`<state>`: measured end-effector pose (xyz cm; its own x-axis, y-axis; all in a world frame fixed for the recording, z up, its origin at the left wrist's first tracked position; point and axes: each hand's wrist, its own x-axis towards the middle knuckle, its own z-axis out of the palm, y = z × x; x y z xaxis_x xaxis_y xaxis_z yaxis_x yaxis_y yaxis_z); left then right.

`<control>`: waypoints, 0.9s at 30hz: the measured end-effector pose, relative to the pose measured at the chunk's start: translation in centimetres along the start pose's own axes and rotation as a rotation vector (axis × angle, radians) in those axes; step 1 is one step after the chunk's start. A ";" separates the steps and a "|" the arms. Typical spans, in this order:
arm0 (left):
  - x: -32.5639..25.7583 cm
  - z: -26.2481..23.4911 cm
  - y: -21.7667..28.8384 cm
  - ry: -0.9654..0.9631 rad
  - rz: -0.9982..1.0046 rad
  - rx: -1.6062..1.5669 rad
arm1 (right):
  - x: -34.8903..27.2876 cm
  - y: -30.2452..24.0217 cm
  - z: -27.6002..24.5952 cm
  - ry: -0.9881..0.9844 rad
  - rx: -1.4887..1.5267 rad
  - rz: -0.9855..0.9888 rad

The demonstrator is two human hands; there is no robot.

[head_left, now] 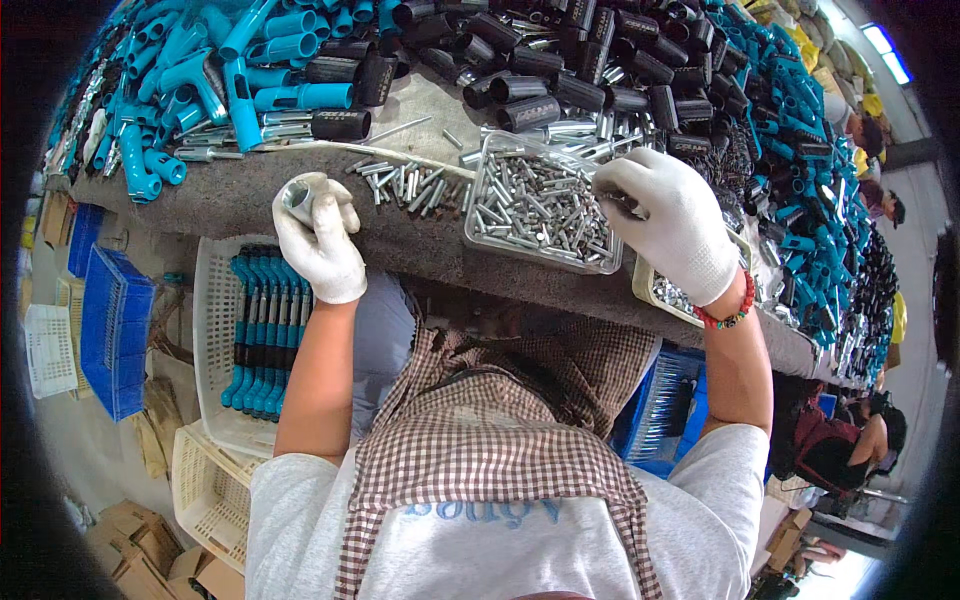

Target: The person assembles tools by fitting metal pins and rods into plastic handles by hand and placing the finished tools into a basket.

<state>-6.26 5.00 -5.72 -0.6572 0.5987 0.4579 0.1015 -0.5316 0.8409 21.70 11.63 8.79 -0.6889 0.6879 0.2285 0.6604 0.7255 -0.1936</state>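
**Gloved hands at a parts bench**

Gripping a short metal tube [297, 197], the left hand [318, 240] is clenched around it just above the bench's [230, 195] near edge. Right hand [668, 222] pinches a small metal pin over the clear tray [540, 200] of pins, at the tray's right end. Loose pins [405, 182] lie between the hands. Blue handles [200, 70] and black grips [540, 70] are piled along the far edge.

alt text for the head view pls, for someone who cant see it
A person in white gloves works at a bench: the left hand holds a short metal tube, the right hand reaches into a clear tray of small metal pins. Blue tubes and black sleeves are heaped behind.
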 end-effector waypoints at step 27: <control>-0.1 0.3 0.5 -0.003 0.001 0.026 | 0.5 -2.4 1.0 -0.223 -0.300 -0.321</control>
<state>-5.90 4.87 -5.19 -0.6549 0.6002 0.4592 0.1211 -0.5165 0.8477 19.51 10.25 8.42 -0.8973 0.4411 0.0155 0.4385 0.8871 0.1441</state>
